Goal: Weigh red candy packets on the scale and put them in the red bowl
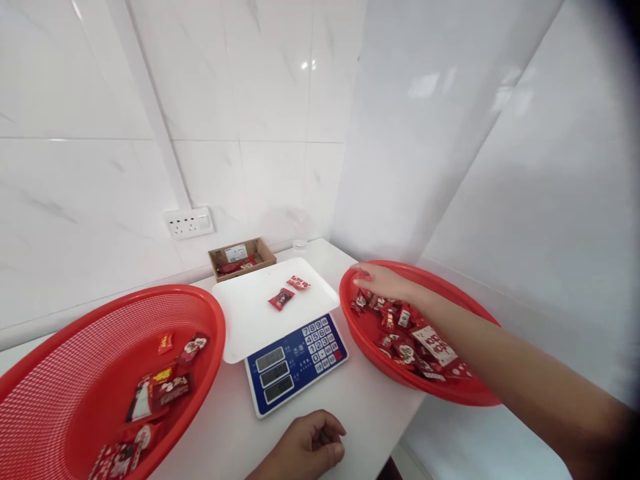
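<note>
My right hand [383,281] reaches into the red basket [450,395] on the right and lies on the pile of red wrapped candies [407,333]; its fingertips are among the wrappers, so what they hold is hidden. My left hand [313,443] rests on the white counter just in front of the scale, fingers curled loosely with nothing seen in them. The digital scale [295,360] has a white pan [250,313] bearing two red candy packets [283,298] [299,282].
A second red basket [100,320] on the left holds several red packets. A small cardboard box [243,257] with red packets stands at the back by the tiled wall, under a wall socket [189,223]. The counter edge runs below the right basket.
</note>
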The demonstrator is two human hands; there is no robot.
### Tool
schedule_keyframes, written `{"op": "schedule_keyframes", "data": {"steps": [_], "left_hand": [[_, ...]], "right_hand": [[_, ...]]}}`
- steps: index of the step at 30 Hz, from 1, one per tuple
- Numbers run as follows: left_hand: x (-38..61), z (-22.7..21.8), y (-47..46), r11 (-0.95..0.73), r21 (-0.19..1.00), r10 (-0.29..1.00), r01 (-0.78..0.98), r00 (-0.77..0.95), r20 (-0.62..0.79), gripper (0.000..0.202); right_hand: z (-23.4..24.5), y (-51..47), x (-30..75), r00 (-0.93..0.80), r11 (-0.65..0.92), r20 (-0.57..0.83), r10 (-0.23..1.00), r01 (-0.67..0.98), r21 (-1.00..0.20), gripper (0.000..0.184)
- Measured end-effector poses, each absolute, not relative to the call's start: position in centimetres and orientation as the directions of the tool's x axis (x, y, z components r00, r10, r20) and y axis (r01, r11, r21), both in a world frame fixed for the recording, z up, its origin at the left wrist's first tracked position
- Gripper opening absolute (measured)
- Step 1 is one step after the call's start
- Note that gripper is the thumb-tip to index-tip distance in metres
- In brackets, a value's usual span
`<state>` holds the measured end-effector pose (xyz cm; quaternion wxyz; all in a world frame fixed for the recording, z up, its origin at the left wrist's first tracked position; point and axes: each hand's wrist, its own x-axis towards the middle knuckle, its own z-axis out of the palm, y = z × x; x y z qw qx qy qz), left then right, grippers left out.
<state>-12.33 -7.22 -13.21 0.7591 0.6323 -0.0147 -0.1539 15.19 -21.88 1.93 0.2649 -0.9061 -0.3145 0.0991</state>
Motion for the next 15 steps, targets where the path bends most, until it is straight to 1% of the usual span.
{"op": "schedule_keyframes", "data": {"steps": [3,5,7,10,12,15], "left_hand": [[-12.2,-13.5,-7.2,0.152,0.966,-0.274,0.207,0.948,-0.16,0.042],[-12.2,-13.6,-7.2,0.155,0.967,-0.288,0.2,0.946,-0.149,0.043],[-12.1,-13.7,-7.1,0.164,0.966,-0.293,0.198,0.945,-0.144,0.044],[-12.2,-13.9,-7.0,0.159,0.968,-0.295,0.195,0.945,-0.142,0.044],[-12.2,-14.0,-7.0,0.139,0.971,-0.303,0.193,0.942,-0.143,0.043],[-12.2,-13.9,-6.9,0.126,0.973,-0.311,0.191,0.939,-0.144,0.042]], "right_hand": [[-0.2,-26.2,16.4,0.821,-0.771,-0.109,0.56,0.47,-0.429,0.05],[-1.6,-28.2,16.5,0.819,-0.809,-0.184,0.544,0.453,-0.374,0.051],[-2.6,-29.5,16.3,0.786,-0.815,-0.26,0.561,0.47,-0.34,0.043],[-2.7,-30.2,16.1,0.708,-0.794,-0.362,0.606,0.514,-0.324,0.025],[-2.0,-30.0,16.2,0.671,-0.776,-0.391,0.63,0.535,-0.334,0.022],[-1.1,-28.9,16.8,0.686,-0.762,-0.335,0.645,0.549,-0.343,0.027]]}}
